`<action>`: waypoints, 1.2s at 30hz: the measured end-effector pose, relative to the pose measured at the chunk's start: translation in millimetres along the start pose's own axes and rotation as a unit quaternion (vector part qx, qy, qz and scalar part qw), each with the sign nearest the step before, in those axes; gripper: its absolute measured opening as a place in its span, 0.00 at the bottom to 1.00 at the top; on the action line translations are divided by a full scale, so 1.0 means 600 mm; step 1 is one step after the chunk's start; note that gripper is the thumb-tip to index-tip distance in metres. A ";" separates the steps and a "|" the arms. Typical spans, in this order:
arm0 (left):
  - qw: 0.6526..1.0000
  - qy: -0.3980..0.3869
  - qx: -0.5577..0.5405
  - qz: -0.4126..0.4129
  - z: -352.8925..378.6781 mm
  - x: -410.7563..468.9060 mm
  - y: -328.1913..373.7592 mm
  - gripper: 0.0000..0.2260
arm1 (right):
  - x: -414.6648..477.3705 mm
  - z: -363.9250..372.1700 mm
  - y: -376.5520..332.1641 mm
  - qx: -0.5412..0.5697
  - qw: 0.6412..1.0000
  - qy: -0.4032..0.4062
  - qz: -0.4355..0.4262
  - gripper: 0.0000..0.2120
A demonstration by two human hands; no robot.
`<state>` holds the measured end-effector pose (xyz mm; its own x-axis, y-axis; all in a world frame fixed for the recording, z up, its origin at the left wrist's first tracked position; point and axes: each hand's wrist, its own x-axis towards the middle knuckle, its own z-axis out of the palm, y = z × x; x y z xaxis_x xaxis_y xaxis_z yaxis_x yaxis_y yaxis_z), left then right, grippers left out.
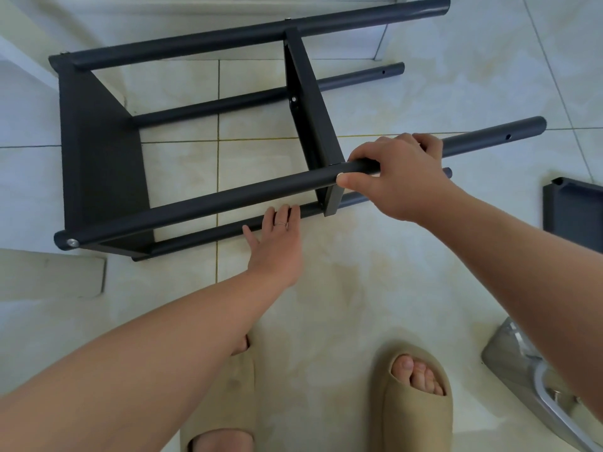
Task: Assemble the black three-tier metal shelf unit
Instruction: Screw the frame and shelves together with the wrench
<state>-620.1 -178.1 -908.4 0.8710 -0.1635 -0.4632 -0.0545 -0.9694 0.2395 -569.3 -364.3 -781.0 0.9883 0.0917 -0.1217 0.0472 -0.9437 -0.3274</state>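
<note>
Shelf unit [101, 151] lies on its side on the tiled floor [359, 272], two tiers fitted | loose tier [574, 210] on the floor, far right | right hand [401, 177] grips upper near pole [228, 199] | left hand [277, 243], fingers straight, touches lower pole [195, 238]

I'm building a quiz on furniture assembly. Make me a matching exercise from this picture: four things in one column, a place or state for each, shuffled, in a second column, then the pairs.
Things
1. right hand
2. left hand
3. loose shelf panel
4. middle shelf panel

Places or states
A. lies by itself on the floor at the right edge
B. grips the upper near pole
C. set crosswise between the poles
D. straight fingers touch the lower near pole

Pairs: 1-B; 2-D; 3-A; 4-C
</note>
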 end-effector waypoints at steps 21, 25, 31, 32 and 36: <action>0.999 -0.017 -0.040 0.016 0.005 -0.025 -0.022 0.33 | -0.011 0.038 0.007 0.025 0.999 -0.032 0.007 0.15; 0.998 -0.021 -0.048 0.016 0.007 -0.034 -0.023 0.33 | -0.020 0.037 0.007 0.017 0.999 -0.038 0.004 0.15; 0.996 -0.061 -0.053 0.034 0.022 -0.071 -0.008 0.35 | -0.082 0.025 0.016 -0.028 0.998 -0.051 0.011 0.18; 0.996 -0.070 -0.049 0.041 0.025 -0.079 -0.005 0.35 | -0.099 0.025 0.019 -0.032 0.998 -0.050 0.016 0.18; 0.992 -0.102 -0.007 0.079 0.034 -0.107 0.001 0.38 | -0.160 0.032 0.025 -0.041 0.998 -0.042 0.037 0.18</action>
<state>-686.2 -171.9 -896.0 0.7355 -0.3488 -0.5809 -0.1749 -0.9260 0.3346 -666.5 -381.2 -792.2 0.9739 0.0436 -0.2228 -0.0110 -0.9712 -0.2379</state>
